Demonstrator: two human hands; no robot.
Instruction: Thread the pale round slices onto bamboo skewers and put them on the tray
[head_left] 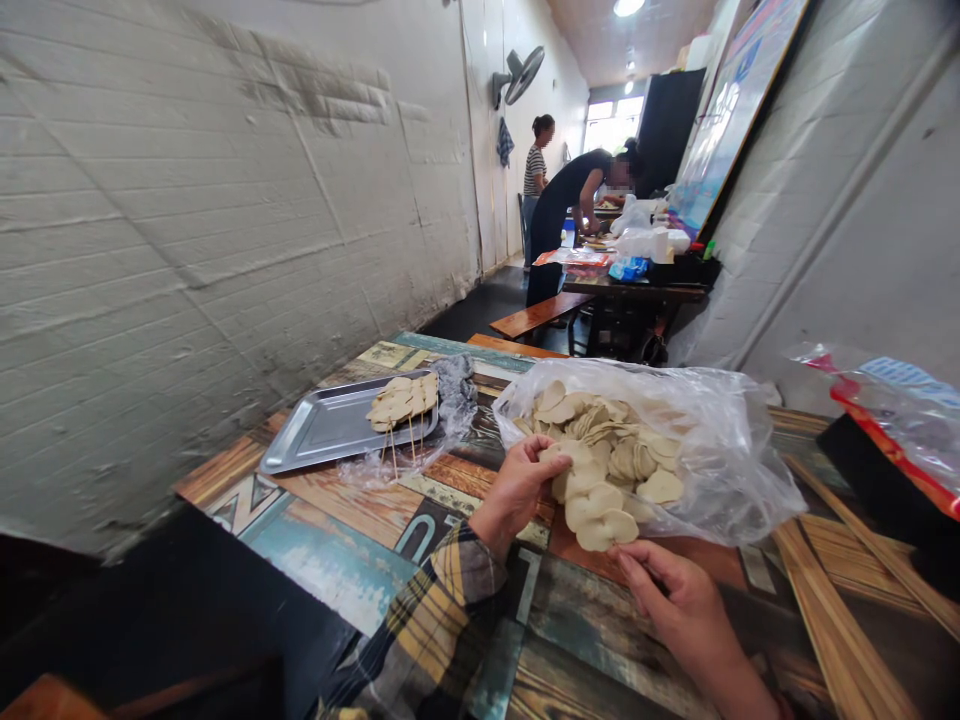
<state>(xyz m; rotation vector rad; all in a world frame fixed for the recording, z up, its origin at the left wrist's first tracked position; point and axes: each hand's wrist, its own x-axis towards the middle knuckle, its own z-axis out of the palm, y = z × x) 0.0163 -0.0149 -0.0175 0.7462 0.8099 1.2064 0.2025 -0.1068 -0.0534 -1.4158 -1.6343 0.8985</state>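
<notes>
Along the pale wall (285, 200) at my left, a metal tray (311, 430) sits on the patchwork-patterned table (360, 530). At its right end lie flat, tan slices on skewers (405, 402), at least 3 sticks poking out over the near rim. Crumpled plastic (454, 390) is bunched just beside the tray. Farther off, a fan (521, 75) is mounted on the wall.

The left hand (523, 490), below a plaid sleeve (439, 610), pinches the upper end of a row of overlapping round slices (596, 500) between thumb and fingers. Beyond, 2 people are at the back: 1 in a striped top (535, 170) standing, 1 in dark clothes (566, 190) stooping over another table (637, 290).

The row is in front of an open clear bag (735, 480) with a heap of similar slices (607, 425) inside. The right hand (667, 600) pinches the row's near end; whether by stick or slice edge, I cannot tell. At far right, red-edged packaging (892, 425) rests on something black.
</notes>
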